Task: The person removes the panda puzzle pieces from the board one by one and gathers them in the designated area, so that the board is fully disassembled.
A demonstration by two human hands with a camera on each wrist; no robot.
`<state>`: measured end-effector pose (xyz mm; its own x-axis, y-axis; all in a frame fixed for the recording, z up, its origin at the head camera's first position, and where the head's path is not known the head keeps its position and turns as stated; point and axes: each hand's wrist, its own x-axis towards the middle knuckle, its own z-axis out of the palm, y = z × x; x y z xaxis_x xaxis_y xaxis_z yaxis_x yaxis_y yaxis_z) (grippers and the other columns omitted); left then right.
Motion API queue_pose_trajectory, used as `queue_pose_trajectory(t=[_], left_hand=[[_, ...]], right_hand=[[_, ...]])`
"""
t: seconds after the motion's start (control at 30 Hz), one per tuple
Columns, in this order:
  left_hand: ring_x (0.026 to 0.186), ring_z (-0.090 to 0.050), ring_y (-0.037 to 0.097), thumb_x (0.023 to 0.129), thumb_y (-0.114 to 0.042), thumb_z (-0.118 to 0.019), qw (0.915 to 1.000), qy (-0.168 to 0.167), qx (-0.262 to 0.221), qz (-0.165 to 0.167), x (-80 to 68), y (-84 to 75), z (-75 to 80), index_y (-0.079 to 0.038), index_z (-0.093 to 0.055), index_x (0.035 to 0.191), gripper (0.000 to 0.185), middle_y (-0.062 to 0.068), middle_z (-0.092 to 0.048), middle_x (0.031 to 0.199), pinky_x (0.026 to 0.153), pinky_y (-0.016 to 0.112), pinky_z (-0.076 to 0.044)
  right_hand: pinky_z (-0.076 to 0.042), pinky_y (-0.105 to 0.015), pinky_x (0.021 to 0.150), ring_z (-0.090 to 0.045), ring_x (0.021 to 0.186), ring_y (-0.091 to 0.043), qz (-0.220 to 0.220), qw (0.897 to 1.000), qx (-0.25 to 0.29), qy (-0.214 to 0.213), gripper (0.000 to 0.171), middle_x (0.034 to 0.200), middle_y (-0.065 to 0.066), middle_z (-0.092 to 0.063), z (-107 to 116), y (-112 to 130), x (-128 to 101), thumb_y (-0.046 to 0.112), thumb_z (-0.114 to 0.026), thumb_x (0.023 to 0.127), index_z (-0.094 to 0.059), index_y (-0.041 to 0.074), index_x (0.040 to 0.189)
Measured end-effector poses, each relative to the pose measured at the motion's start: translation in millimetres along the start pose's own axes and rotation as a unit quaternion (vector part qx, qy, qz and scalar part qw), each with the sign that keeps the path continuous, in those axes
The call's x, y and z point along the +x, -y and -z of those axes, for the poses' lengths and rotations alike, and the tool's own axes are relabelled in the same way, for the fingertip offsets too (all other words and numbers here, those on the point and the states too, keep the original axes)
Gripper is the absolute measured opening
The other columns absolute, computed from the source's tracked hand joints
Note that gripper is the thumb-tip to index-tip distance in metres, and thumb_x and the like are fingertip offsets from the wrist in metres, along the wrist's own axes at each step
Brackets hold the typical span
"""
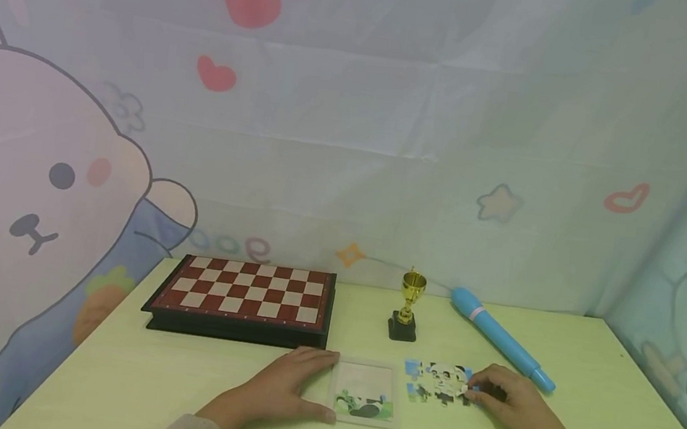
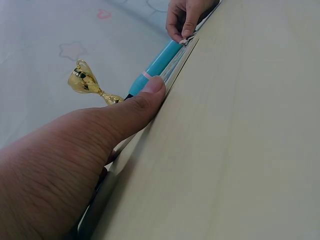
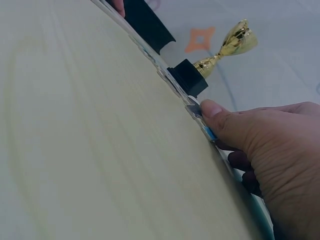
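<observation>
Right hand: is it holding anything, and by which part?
The right hand pinches a small puzzle piece by its right side, as the head view shows; the exact spot is hidden.

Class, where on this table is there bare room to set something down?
Bare: between chessboard and trophy; right of the blue stick; left of the left hand, in front of the chessboard. Crowded: from left hand to right hand, where frame and puzzle pieces lie close.

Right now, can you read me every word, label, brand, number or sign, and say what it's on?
No readable text anywhere.
Chessboard: tiny marks along its front border, too small to read.
Backdrop: looped doodles behind the chessboard; I can't tell if they're letters.
Puzzle pieces, puzzle frame, trophy, blue pen-shaped object: none visible.
</observation>
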<state>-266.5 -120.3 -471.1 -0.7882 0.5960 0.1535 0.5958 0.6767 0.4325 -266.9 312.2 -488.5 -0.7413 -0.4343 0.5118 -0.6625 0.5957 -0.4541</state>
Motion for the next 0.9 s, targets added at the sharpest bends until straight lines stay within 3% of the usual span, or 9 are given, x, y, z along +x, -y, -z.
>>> queue_pose_trajectory(t=[0.43,0.9], left_hand=[[0.141,-0.038,0.02,0.073,-0.076,-0.062,1.0,0.0,0.002,-0.001,0.2,0.5,-0.7,-0.027,-0.037,0.149,0.094,-0.007,-0.041,0.153,0.115,0.053,-0.034],[0.141,-0.038,0.018,0.073,-0.076,-0.061,1.0,-0.001,-0.003,0.0,0.0,-0.3,0.0,-0.029,-0.037,0.149,0.092,-0.01,-0.04,0.152,0.115,0.052,-0.034]], right_hand=[[-0.047,-0.016,0.057,-0.054,0.071,0.003,-0.013,1.0,-0.005,0.009,0.017,0.091,0.017,-0.062,-1.4,-0.8,0.7,0.022,-0.075,0.083,-0.066,0.025,0.097],[-0.046,-0.015,0.056,-0.055,0.071,0.003,0.012,1.0,0.0,-0.003,0.017,0.089,0.016,-0.063,-1.0,-1.0,0.7,0.016,-0.076,0.082,-0.067,0.022,0.094]])
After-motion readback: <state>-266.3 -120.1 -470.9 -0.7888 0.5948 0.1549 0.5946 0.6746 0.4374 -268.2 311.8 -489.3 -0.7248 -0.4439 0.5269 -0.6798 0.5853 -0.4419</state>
